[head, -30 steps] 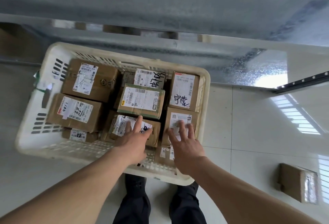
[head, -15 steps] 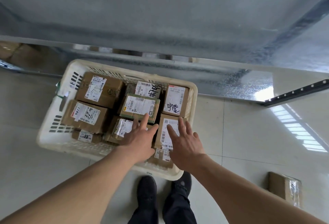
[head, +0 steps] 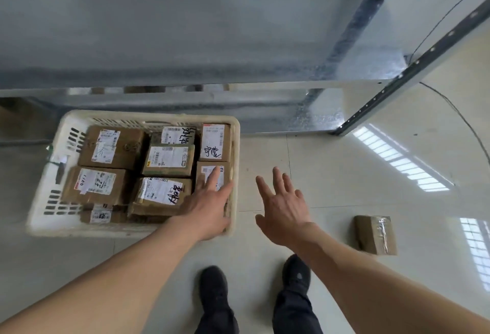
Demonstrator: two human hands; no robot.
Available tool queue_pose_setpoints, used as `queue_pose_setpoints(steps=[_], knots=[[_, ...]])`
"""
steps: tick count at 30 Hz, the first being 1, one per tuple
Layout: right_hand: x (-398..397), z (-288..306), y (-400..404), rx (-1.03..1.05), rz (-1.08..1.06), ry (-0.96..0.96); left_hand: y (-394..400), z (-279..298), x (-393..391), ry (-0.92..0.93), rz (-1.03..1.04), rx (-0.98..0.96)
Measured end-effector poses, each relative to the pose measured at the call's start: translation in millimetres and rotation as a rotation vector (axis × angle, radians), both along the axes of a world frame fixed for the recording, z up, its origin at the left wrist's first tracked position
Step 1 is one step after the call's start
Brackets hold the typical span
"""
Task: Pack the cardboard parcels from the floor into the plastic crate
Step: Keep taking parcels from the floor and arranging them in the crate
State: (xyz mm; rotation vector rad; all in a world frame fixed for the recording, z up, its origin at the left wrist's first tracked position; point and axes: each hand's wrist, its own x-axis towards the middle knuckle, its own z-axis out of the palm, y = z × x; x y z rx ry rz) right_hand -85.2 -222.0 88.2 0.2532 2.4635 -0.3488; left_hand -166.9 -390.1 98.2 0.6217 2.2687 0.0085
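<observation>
1. Since the earlier frame: right hand (head: 285, 209) withdrawn from the crate contents, now over bare floor just right of the crate. Left hand (head: 209, 201) shifted onto the near-right parcel in the crate. View pulled back and swung right.
2. Plastic crate (head: 43, 195): one, cream, on the floor against the metal shelving (head: 185, 42). Nearly full across the visible layer.
3. Cardboard parcels in the crate: eight counted, some only partly showing; e.g. far-left parcel (head: 112, 146), centre parcel (head: 168, 160). Any lower layer hidden, so count not final.
4. Loose parcel (head: 375, 234): one, taped, on the floor well right of the crate, untouched. No others seen on the floor in view.
5. Progress, as judged: packing largely done; one parcel left to fetch.
6. Hands: two. Left fingers spread flat, resting on the near-right parcel (head: 212, 172), gripping nothing. Right fingers splayed, holding nothing.
7. Shoes (head: 213, 288): two, dark, at bottom centre.
</observation>
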Motion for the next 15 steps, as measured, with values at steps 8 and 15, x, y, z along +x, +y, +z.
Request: queue_pose_setpoints(steps=[8, 15], knots=[[91.9, -6.6, 99.9, -0.033, -0.183, -0.039, 107.4, 1.4, 59.9, -0.051, -0.022, 0.038], [194.0, -21.0, 239.5, -0.063, -0.404, -0.066, 242.9, -12.7, 139.8, -0.118, 0.052, 0.082]])
